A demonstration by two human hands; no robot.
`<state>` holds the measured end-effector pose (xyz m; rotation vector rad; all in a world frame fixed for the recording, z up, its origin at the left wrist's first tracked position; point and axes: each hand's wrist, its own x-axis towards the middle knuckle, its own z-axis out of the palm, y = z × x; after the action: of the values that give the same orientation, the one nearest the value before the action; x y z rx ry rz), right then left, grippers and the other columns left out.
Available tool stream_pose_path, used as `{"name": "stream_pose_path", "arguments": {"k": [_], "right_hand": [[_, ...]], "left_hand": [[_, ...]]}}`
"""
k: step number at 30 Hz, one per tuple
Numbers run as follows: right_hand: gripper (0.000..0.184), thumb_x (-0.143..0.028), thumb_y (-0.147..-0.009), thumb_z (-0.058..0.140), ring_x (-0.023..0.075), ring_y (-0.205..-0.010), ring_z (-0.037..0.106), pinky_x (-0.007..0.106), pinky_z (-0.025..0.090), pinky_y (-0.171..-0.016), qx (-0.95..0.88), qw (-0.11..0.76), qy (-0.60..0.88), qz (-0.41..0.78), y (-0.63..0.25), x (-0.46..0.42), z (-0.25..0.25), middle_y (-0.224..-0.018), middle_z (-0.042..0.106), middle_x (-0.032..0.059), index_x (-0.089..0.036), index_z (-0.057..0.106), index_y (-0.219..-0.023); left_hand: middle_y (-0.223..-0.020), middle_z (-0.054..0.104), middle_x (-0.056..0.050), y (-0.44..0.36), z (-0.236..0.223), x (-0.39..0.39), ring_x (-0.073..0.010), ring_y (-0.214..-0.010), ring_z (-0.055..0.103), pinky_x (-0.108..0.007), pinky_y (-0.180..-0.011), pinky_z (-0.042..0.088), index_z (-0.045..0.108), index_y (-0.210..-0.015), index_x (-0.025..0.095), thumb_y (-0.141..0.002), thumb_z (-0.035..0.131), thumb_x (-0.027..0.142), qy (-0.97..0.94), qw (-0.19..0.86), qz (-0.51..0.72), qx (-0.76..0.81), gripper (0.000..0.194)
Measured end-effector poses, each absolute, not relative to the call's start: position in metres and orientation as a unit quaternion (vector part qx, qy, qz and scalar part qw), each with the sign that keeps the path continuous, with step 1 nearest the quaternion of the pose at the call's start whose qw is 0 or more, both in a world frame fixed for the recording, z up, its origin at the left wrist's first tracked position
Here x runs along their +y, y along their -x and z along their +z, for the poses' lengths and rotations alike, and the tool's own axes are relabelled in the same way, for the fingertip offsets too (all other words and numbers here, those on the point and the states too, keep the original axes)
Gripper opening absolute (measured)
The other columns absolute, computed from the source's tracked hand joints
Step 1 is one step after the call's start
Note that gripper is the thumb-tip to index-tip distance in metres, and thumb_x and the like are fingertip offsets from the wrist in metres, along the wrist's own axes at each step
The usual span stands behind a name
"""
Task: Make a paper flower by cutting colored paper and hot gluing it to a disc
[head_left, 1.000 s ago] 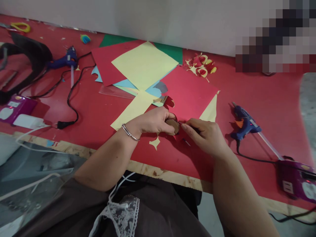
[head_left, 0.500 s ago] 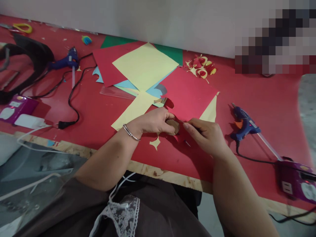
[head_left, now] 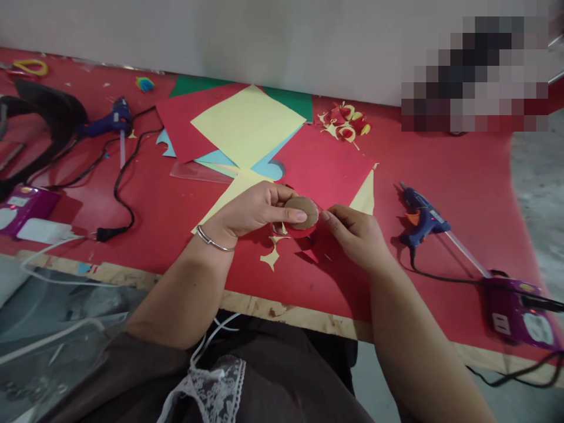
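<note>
My left hand (head_left: pixel 258 208) grips a round brown cardboard disc (head_left: pixel 304 205), with its thumb lying flat on the face. Red paper shows along the disc's lower edge. Just right of the disc, my right hand (head_left: pixel 359 235) has thumb and forefinger pinched together; a thin reddish line runs from them toward the rim, too small to name. Below the left hand lies a pale yellow paper scrap (head_left: pixel 271 255). Behind both hands spreads a sheet of red paper (head_left: pixel 326 161), and a yellow strip (head_left: pixel 229 200) is partly covered by the left hand.
A blue glue gun (head_left: pixel 423 214) lies at right, corded near a purple power strip (head_left: pixel 515 311). Another glue gun (head_left: pixel 110 119) and purple strip (head_left: pixel 30 208) are at left. Yellow paper (head_left: pixel 249 123) and a pile of scraps (head_left: pixel 346 123) lie behind. A blurred person (head_left: pixel 476 76) is at upper right.
The cardboard disc has been raised and turned to show its face, with the left thumb now across it. The right hand stays pinched beside it. The whole view has shifted slightly.
</note>
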<state>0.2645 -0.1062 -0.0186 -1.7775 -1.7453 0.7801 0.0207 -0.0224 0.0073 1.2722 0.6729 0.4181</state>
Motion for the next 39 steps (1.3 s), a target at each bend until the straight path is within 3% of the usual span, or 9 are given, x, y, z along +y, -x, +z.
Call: {"name": "stream_pose_path", "arguments": {"k": [3, 6, 11, 16, 20, 25, 31, 35, 39], "right_hand": [[0.065, -0.081, -0.101, 0.051, 0.0149, -0.063, 0.046, 0.03, 0.033, -0.059, -0.625, 0.311, 0.665, 0.268, -0.265, -0.106, -0.02, -0.065, 0.053, -0.0009, -0.022, 0.065, -0.078], [0.068, -0.084, -0.099, 0.052, 0.0149, -0.063, 0.045, 0.03, 0.033, -0.059, -0.611, 0.337, 0.667, 0.26, -0.267, -0.106, -0.02, -0.066, 0.052, -0.0005, -0.021, 0.065, -0.077], [0.066, -0.084, -0.097, 0.056, 0.0148, -0.063, 0.043, 0.03, 0.032, -0.059, -0.605, 0.344, 0.655, 0.294, -0.265, -0.107, -0.017, -0.065, 0.049, -0.0012, -0.022, 0.062, -0.076], [0.051, -0.069, -0.095, 0.067, 0.0133, -0.063, 0.04, 0.029, 0.033, -0.059, -0.605, 0.34, 0.62, 0.365, -0.261, -0.109, -0.012, -0.067, 0.049, -0.0027, -0.021, 0.062, -0.078], [0.037, -0.054, -0.096, 0.066, 0.0131, -0.063, 0.042, 0.029, 0.033, -0.059, -0.617, 0.317, 0.599, 0.4, -0.263, -0.109, -0.01, -0.068, 0.052, -0.0025, -0.021, 0.063, -0.079], [0.031, -0.045, -0.091, 0.064, 0.0124, -0.059, 0.041, 0.028, 0.031, -0.057, -0.647, 0.245, 0.596, 0.408, -0.267, -0.108, -0.007, -0.061, 0.049, -0.0036, -0.021, 0.06, -0.073], [0.015, -0.029, -0.083, 0.057, 0.0117, -0.057, 0.04, 0.029, 0.029, -0.054, -0.703, 0.126, 0.565, 0.413, -0.27, -0.11, -0.01, -0.062, 0.052, -0.0033, -0.022, 0.056, -0.07], [0.017, -0.03, -0.086, 0.057, 0.0114, -0.055, 0.039, 0.029, 0.028, -0.054, -0.724, 0.107, 0.555, 0.396, -0.271, -0.111, -0.01, -0.061, 0.052, -0.0031, -0.021, 0.059, -0.072], [0.02, -0.033, -0.089, 0.058, 0.0116, -0.055, 0.041, 0.028, 0.029, -0.054, -0.732, 0.111, 0.534, 0.408, -0.271, -0.111, -0.008, -0.062, 0.054, -0.0025, -0.02, 0.063, -0.075]], "left_hand": [[-0.096, 0.081, -0.009, -0.024, 0.013, -0.027, -0.0176, -0.08, 0.073, -0.027, -0.065, 0.057, 0.085, -0.103, 0.015, -0.085, 0.088, 0.039, -0.61, 0.725, 0.116, 0.297, 0.03], [-0.088, 0.079, -0.008, -0.03, 0.016, -0.032, -0.0183, -0.078, 0.072, -0.028, -0.066, 0.055, 0.084, -0.093, 0.015, -0.085, 0.087, 0.037, -0.65, 0.69, 0.064, 0.311, 0.024], [-0.077, 0.069, -0.002, -0.033, 0.011, -0.035, -0.0131, -0.068, 0.064, -0.025, -0.06, 0.048, 0.072, -0.087, 0.017, -0.085, 0.087, 0.033, -0.658, 0.659, 0.113, 0.346, 0.022], [-0.074, 0.066, 0.001, -0.033, 0.008, -0.034, -0.0104, -0.061, 0.062, -0.024, -0.06, 0.05, 0.059, -0.09, 0.018, -0.091, 0.081, 0.025, -0.593, 0.71, 0.17, 0.34, 0.022], [-0.077, 0.071, -0.002, -0.032, 0.008, -0.032, -0.0126, -0.066, 0.068, -0.024, -0.062, 0.053, 0.064, -0.095, 0.017, -0.091, 0.08, 0.026, -0.602, 0.697, 0.157, 0.358, 0.019], [-0.072, 0.067, -0.003, -0.02, 0.014, -0.029, -0.0142, -0.065, 0.07, -0.025, -0.064, 0.052, 0.068, -0.079, 0.017, -0.095, 0.074, 0.035, -0.69, 0.617, 0.064, 0.373, 0.025], [-0.06, 0.063, -0.002, -0.008, 0.025, -0.021, -0.0158, -0.052, 0.063, -0.028, -0.055, 0.041, 0.074, -0.074, 0.02, -0.096, 0.07, 0.044, -0.757, 0.485, -0.002, 0.437, 0.034], [-0.081, 0.075, -0.006, -0.019, 0.023, 0.013, -0.0216, -0.075, 0.067, -0.031, -0.069, 0.044, 0.079, -0.088, 0.021, -0.089, 0.078, 0.028, -0.783, 0.291, 0.108, 0.54, 0.007], [-0.106, 0.076, -0.013, -0.047, 0.01, 0.06, -0.032, -0.108, 0.069, -0.038, -0.098, 0.05, 0.073, -0.123, 0.015, -0.082, 0.091, 0.033, -0.742, 0.242, 0.172, 0.602, 0.048]]}}
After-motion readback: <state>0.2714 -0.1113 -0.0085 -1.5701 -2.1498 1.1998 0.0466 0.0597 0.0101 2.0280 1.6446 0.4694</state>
